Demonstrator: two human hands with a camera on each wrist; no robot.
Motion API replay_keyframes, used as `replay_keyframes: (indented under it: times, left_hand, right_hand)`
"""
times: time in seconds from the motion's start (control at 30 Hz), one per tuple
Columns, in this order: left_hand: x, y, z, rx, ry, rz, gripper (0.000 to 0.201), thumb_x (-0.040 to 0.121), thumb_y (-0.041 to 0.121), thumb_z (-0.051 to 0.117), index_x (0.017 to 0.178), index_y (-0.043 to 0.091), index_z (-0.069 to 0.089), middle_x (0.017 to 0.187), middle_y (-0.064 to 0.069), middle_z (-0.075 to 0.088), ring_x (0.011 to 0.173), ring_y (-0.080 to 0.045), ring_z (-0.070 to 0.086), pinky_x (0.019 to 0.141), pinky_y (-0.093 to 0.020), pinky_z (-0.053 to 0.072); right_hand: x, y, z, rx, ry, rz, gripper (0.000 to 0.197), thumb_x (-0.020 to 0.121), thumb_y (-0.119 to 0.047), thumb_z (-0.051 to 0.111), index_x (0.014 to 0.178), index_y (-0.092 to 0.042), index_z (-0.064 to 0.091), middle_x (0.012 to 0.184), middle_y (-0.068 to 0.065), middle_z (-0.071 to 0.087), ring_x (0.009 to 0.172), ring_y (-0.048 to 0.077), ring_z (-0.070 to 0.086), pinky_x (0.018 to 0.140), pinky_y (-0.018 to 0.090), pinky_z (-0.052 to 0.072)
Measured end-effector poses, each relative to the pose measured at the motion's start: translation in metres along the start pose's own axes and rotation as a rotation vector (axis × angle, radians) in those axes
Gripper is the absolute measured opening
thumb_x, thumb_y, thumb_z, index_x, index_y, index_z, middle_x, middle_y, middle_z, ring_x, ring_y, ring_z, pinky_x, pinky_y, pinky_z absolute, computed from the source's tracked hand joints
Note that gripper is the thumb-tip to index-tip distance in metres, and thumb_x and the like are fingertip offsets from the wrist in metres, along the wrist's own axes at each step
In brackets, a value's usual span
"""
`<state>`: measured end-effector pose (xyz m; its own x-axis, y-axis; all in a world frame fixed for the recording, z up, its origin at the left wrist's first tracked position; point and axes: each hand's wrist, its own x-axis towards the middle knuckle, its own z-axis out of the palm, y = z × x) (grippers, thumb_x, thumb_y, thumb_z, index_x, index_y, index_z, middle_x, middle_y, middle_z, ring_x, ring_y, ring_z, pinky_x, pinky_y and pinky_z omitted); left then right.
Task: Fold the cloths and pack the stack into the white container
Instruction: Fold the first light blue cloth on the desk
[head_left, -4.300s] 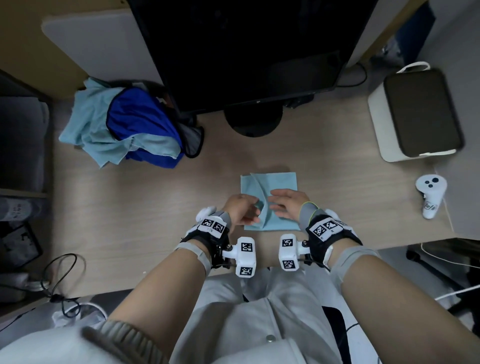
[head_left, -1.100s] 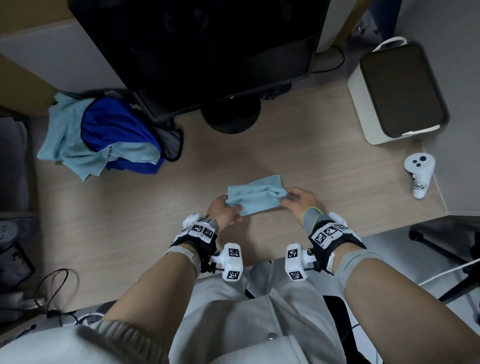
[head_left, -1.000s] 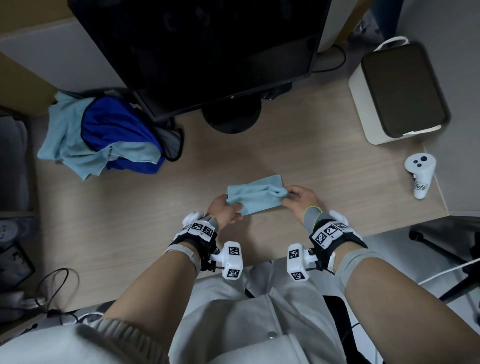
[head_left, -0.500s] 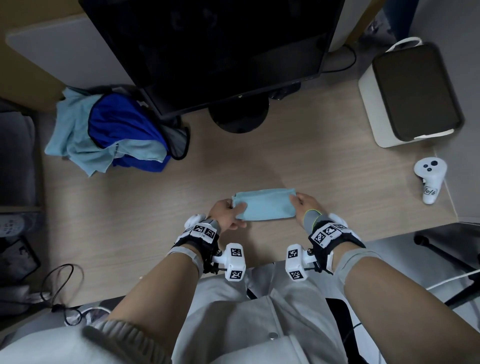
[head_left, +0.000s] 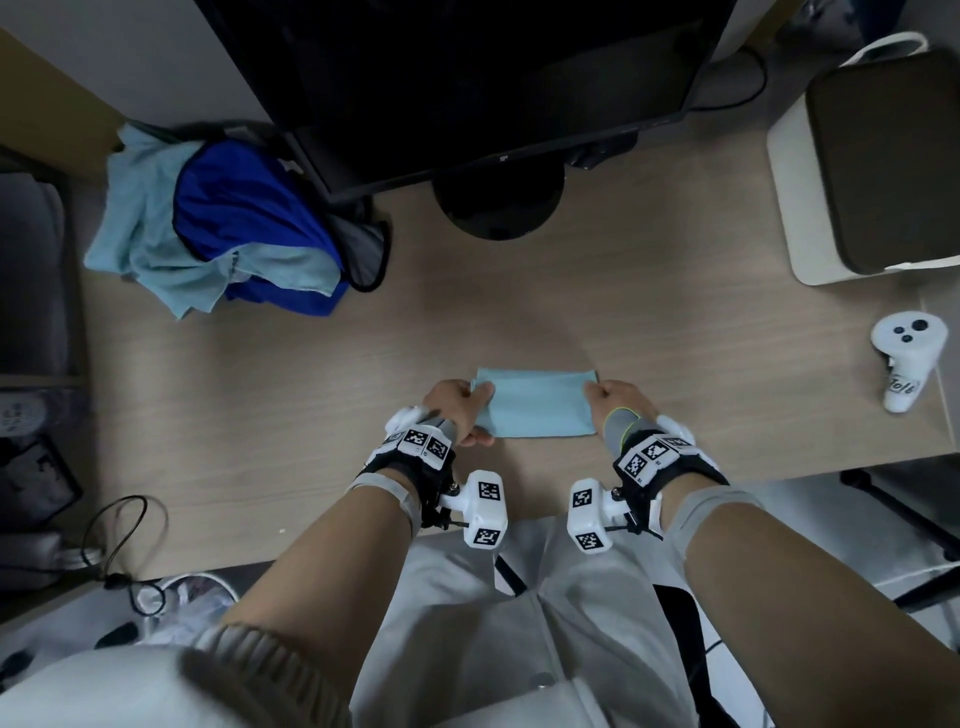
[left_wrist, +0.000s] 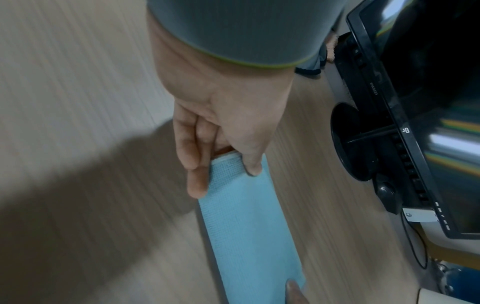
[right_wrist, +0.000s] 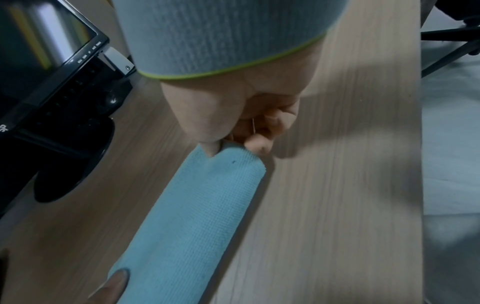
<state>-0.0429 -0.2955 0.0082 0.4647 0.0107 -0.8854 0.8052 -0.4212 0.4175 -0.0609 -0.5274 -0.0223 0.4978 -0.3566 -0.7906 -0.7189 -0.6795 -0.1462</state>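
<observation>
Light-blue cloth (head_left: 535, 402) — one item, now a flat narrow rectangle on the wooden desk (head_left: 311, 415) near its front edge; a second ago it sagged rumpled between my hands, so this fold reads as laid and squared. Left hand (head_left: 457, 410): pinching the cloth's left end, thumb on top. Right hand (head_left: 613, 402): pinching the right end likewise. White container (head_left: 795, 208): far right corner, well apart from the cloth, nothing visible in its dark interior. Heap of unfolded cloths (head_left: 218, 244): far left, waiting. Judgement — another fold or a set-aside follows; packing is still distant.
</observation>
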Motion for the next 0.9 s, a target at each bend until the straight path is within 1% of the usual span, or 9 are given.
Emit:
replay_keyframes:
  times: [0.13, 0.27, 0.37, 0.47, 0.63, 0.73, 0.8, 0.87, 0.9]
  left_hand:
    - [-0.009, 0.008, -0.005, -0.062, 0.026, -0.048, 0.025, 0.094, 0.032, 0.062, 0.096, 0.008, 0.058, 0.081, -0.019, 0.071, 0.062, -0.03, 0.074, 0.06, -0.04, 0.062]
    - [-0.012, 0.018, -0.018, 0.041, 0.135, 0.061, 0.025, 0.085, 0.027, 0.073, 0.08, 0.005, 0.061, 0.074, -0.011, 0.067, 0.058, -0.023, 0.067, 0.056, -0.032, 0.06]
    - [-0.013, 0.023, -0.017, 0.02, 0.174, 0.077, 0.027, 0.084, 0.029, 0.073, 0.069, 0.011, 0.06, 0.057, -0.004, 0.061, 0.049, -0.019, 0.06, 0.053, -0.029, 0.055]
    - [-0.022, 0.029, -0.004, -0.103, 0.015, 0.048, 0.025, 0.09, 0.024, 0.064, 0.07, 0.011, 0.058, 0.051, -0.003, 0.057, 0.042, -0.02, 0.059, 0.054, -0.029, 0.054]
    - [-0.018, 0.015, 0.005, -0.114, -0.115, 0.051, 0.011, 0.096, 0.007, 0.049, 0.097, 0.013, 0.058, 0.081, -0.006, 0.064, 0.068, -0.017, 0.06, 0.061, -0.025, 0.044]
    - [-0.02, 0.014, 0.005, -0.108, -0.129, 0.052, 0.015, 0.095, 0.007, 0.05, 0.086, 0.015, 0.059, 0.075, -0.004, 0.06, 0.065, -0.018, 0.054, 0.059, -0.025, 0.04]
    - [-0.019, 0.019, 0.0, -0.043, -0.063, 0.021, 0.019, 0.091, 0.011, 0.056, 0.072, 0.016, 0.055, 0.072, -0.007, 0.056, 0.064, -0.022, 0.052, 0.061, -0.027, 0.044]
    - [-0.008, 0.016, -0.009, 0.043, 0.061, -0.014, 0.009, 0.082, 0.022, 0.065, 0.078, 0.015, 0.061, 0.084, -0.011, 0.063, 0.076, -0.028, 0.064, 0.075, -0.039, 0.059]
    - [-0.001, 0.012, -0.014, 0.083, 0.102, -0.041, 0.018, 0.077, 0.026, 0.069, 0.087, 0.012, 0.065, 0.091, -0.013, 0.067, 0.085, -0.031, 0.068, 0.082, -0.043, 0.059]
  right_hand:
    - [0.0, -0.005, -0.01, 0.021, 0.009, 0.054, 0.04, 0.08, -0.052, 0.054, 0.097, -0.017, 0.063, 0.095, 0.007, 0.066, 0.085, 0.03, 0.063, 0.082, 0.033, 0.05]
    - [-0.011, -0.014, -0.027, 0.121, 0.056, 0.015, 0.039, 0.083, -0.038, 0.062, 0.11, -0.01, 0.064, 0.111, 0.013, 0.066, 0.102, 0.031, 0.062, 0.08, 0.028, 0.045]
    - [-0.024, -0.023, -0.032, 0.231, 0.028, 0.013, 0.029, 0.08, -0.042, 0.055, 0.087, -0.015, 0.062, 0.082, 0.009, 0.068, 0.071, 0.028, 0.063, 0.067, 0.028, 0.049]
    - [-0.031, -0.029, -0.018, 0.571, -0.12, -0.009, 0.011, 0.088, -0.02, 0.057, 0.089, -0.009, 0.057, 0.066, 0.007, 0.063, 0.048, 0.02, 0.053, 0.045, 0.02, 0.041]
    - [-0.028, -0.024, 0.004, 0.512, -0.136, -0.057, 0.024, 0.079, -0.014, 0.062, 0.102, -0.017, 0.068, 0.074, -0.005, 0.065, 0.069, 0.014, 0.061, 0.063, 0.026, 0.047]
    - [-0.022, -0.02, 0.006, 0.436, -0.15, -0.051, 0.026, 0.065, -0.027, 0.067, 0.091, -0.029, 0.063, 0.091, -0.006, 0.071, 0.086, 0.021, 0.067, 0.077, 0.035, 0.053]
    - [-0.02, -0.019, -0.002, 0.353, -0.064, -0.009, 0.033, 0.05, -0.038, 0.066, 0.082, -0.03, 0.059, 0.09, -0.004, 0.071, 0.085, 0.026, 0.069, 0.08, 0.039, 0.057]
    - [-0.018, -0.017, -0.012, 0.197, -0.032, 0.026, 0.038, 0.05, -0.042, 0.068, 0.082, -0.023, 0.061, 0.085, 0.002, 0.069, 0.08, 0.029, 0.068, 0.077, 0.039, 0.058]
    - [-0.019, -0.015, -0.015, 0.141, -0.057, 0.06, 0.043, 0.05, -0.044, 0.07, 0.083, -0.017, 0.064, 0.08, 0.007, 0.068, 0.075, 0.031, 0.068, 0.073, 0.04, 0.058]
